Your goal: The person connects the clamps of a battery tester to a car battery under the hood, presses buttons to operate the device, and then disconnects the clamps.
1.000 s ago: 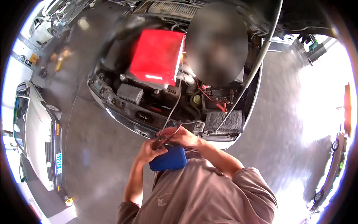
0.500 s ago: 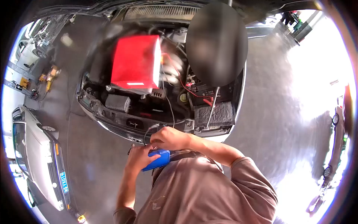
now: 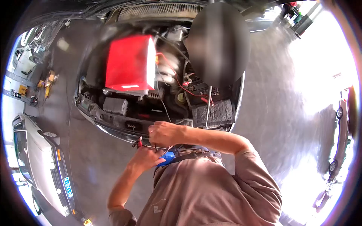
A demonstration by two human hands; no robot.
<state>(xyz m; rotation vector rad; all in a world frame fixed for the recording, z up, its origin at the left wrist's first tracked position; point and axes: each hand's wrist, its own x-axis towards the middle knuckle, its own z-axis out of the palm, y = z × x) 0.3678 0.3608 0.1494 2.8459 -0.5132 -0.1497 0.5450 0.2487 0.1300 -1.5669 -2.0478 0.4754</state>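
Lifting a touch off the blue case (image 3: 166, 158), the R hand (image 3: 166, 134) now sits a bit higher than a moment ago; the case shows less, mostly hidden btwn the L hand (image 3: 144, 158) & the person's waist. A red/black clip (image 3: 138, 142) now shows clearly past the L fingers. Prob. means attention is on the leads rather than the case itself.

L grip: closed, thumb pressed on the case; exact hold on the leads hidden. R grip: bunched, seemingly pinching a thin lead (image 3: 155, 147), tho' its fingertips can't be seen.

Surface: no worktop; hands are mid-air in front of a car's open engine bay (image 3: 176, 113). Red box (image 3: 130, 64) sits over the bay, L of centre, w/ a grey lead (image 3: 163, 106) running down twd the hands & a red lead (image 3: 174, 70) going R. Black quilted pad (image 3: 213, 113) at R front, prop rod (image 3: 209, 105) crossing it.

Room: workshop w/ grey floor (image 3: 94, 165), silver car (image 3: 39, 162) at L, yellow jack (image 3: 48, 84) beyond, another car (image 3: 341, 132) far R, strong glare that side.
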